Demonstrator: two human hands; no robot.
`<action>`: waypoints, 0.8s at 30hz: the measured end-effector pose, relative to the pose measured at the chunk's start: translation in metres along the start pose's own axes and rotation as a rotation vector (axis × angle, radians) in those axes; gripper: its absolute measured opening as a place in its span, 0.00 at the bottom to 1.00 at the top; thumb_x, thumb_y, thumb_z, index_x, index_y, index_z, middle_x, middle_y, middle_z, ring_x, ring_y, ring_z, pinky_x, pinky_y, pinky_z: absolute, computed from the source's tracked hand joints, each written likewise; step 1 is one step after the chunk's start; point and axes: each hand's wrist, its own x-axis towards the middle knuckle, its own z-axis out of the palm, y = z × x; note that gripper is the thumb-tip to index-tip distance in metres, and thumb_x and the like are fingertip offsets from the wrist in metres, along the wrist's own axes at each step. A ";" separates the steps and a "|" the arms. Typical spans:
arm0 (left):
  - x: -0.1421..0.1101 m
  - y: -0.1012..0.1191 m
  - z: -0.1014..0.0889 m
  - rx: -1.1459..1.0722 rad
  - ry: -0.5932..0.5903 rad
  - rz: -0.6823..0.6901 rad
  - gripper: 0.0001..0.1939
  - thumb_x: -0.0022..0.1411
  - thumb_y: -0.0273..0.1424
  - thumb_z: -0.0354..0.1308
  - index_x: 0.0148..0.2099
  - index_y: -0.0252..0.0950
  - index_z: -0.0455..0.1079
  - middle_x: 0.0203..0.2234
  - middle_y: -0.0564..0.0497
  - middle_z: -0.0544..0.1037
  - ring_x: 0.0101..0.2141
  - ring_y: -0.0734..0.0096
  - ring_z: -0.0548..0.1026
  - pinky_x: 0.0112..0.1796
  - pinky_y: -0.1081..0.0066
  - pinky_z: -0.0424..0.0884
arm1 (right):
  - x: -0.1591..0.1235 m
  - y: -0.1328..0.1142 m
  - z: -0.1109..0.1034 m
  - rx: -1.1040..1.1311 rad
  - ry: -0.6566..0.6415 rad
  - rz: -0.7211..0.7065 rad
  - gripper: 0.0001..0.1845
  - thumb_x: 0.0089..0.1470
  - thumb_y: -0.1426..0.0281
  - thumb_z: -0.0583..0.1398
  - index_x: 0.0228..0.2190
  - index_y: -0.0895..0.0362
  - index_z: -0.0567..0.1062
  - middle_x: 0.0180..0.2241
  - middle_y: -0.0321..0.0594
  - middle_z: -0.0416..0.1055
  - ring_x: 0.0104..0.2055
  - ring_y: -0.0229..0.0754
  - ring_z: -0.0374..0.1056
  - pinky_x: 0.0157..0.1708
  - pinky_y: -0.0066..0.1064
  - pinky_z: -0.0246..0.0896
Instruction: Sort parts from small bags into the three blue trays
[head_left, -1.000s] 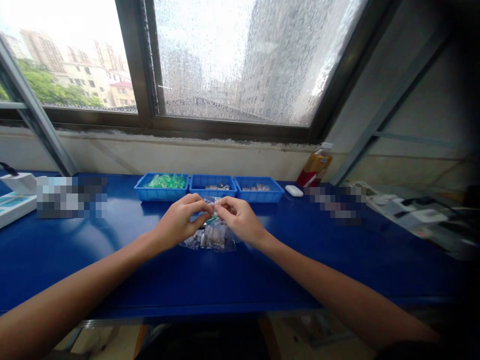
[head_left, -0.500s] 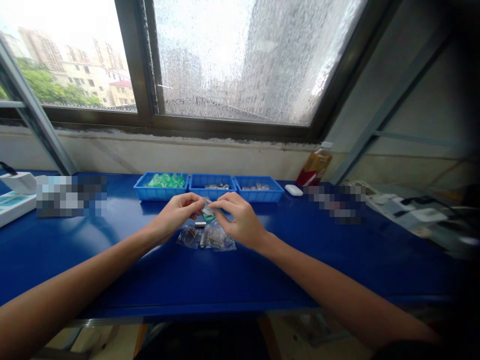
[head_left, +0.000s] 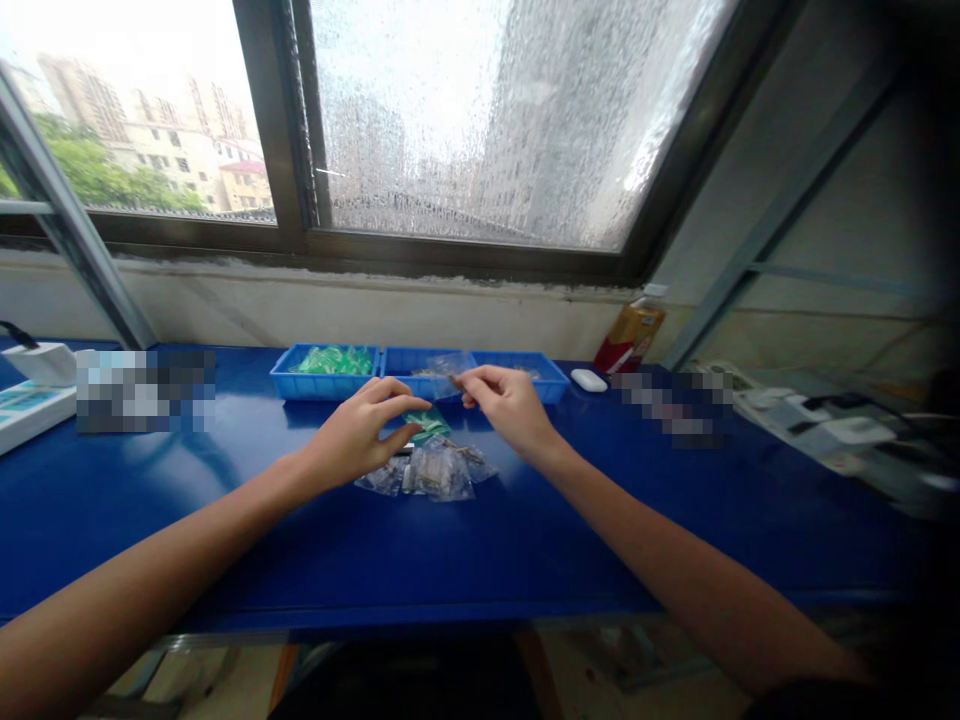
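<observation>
Moved right hand (head_left: 511, 405) away from left hand (head_left: 356, 430), pinching clear bag (head_left: 450, 370).
Holding left hand open near green packet (head_left: 430, 424).

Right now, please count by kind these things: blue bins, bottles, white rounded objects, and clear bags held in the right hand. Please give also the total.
Blue bins: 3
Bottle: 1
White rounded object: 1
Clear bag in the right hand: 1
Total: 6
</observation>
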 end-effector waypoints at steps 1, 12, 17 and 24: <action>0.000 -0.002 -0.002 0.006 -0.057 -0.039 0.12 0.60 0.31 0.52 0.46 0.36 0.69 0.36 0.47 0.73 0.38 0.67 0.71 0.40 0.66 0.68 | 0.006 0.005 -0.010 -0.099 0.106 -0.066 0.15 0.51 0.64 0.54 0.26 0.60 0.76 0.22 0.40 0.72 0.24 0.37 0.64 0.25 0.28 0.57; -0.004 -0.013 -0.013 0.088 -0.506 -0.205 0.13 0.57 0.41 0.53 0.40 0.40 0.71 0.35 0.51 0.73 0.34 0.67 0.72 0.33 0.72 0.65 | 0.044 0.061 -0.081 -0.768 0.241 0.056 0.24 0.48 0.63 0.58 0.44 0.65 0.73 0.31 0.47 0.73 0.32 0.45 0.68 0.35 0.36 0.62; -0.006 -0.009 -0.007 0.077 -0.442 -0.227 0.09 0.58 0.35 0.52 0.35 0.36 0.69 0.33 0.49 0.73 0.36 0.66 0.71 0.35 0.70 0.65 | 0.019 0.035 -0.036 -0.596 0.077 -0.191 0.15 0.52 0.66 0.56 0.38 0.60 0.75 0.29 0.42 0.72 0.32 0.41 0.67 0.37 0.34 0.61; 0.001 -0.004 -0.006 -0.128 -0.343 -0.198 0.13 0.63 0.33 0.45 0.37 0.32 0.68 0.31 0.48 0.74 0.33 0.69 0.72 0.36 0.71 0.65 | -0.024 -0.003 0.020 -0.495 -0.310 -0.576 0.15 0.53 0.69 0.57 0.43 0.60 0.69 0.34 0.43 0.70 0.37 0.42 0.63 0.38 0.35 0.60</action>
